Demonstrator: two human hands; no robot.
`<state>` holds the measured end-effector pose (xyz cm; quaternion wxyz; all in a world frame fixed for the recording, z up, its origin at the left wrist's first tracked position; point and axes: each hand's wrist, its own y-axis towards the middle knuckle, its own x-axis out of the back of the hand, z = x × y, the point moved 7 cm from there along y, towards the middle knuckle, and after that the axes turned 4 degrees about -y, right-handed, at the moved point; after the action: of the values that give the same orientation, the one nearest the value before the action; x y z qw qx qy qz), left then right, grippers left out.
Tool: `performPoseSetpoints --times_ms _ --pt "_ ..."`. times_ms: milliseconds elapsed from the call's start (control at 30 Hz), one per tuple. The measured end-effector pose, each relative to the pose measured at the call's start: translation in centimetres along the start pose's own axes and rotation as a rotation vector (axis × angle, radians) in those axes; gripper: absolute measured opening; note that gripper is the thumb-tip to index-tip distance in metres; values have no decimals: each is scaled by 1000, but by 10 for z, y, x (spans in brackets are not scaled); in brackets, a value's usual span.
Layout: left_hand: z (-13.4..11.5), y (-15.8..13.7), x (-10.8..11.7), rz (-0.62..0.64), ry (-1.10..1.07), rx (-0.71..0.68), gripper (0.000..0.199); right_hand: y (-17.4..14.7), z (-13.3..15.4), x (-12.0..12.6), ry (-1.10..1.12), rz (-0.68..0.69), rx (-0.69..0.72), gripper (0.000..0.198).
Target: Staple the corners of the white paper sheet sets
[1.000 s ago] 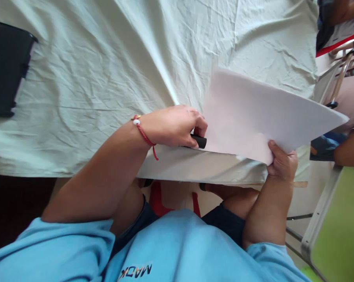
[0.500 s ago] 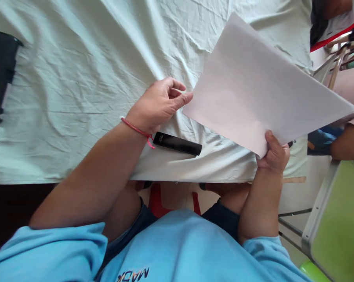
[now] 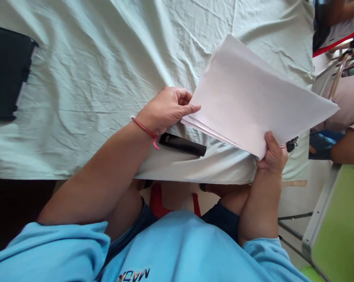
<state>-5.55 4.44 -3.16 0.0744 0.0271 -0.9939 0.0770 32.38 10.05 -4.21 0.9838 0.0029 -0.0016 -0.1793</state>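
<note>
Your right grip (image 3: 273, 152) is closed on the near edge of the white sheets (image 3: 253, 94), thumb on top; your left grip (image 3: 169, 107) is half curled at their left corner, thumb over the paper, though whether it pinches I cannot tell. The sheets stretch rightward from your left grip and away from you past your right, long axis slanting from far left to near right. The black device (image 3: 182, 145) lies on the cloth-covered bench (image 3: 77, 78) nearer your left grip, lengthwise roughly along the sheets' near edge.
</note>
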Motion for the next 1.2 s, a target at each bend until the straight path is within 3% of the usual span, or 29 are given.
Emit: performPoseSetpoints --times_ms 267,500,700,900,1200 --pt "-1 -4 0 -31 -39 62 41 -3 3 -3 33 6 -7 60" --pt "-5 -5 -2 29 -43 29 37 -5 8 0 54 -28 -13 66" --pt "0 -3 -6 4 -118 81 50 -6 8 -2 54 -19 -22 66" --pt "8 2 4 -86 -113 30 30 -6 7 -3 45 3 -25 63" --pt "2 -1 -5 -68 -398 119 38 -7 6 -2 29 6 -27 61"
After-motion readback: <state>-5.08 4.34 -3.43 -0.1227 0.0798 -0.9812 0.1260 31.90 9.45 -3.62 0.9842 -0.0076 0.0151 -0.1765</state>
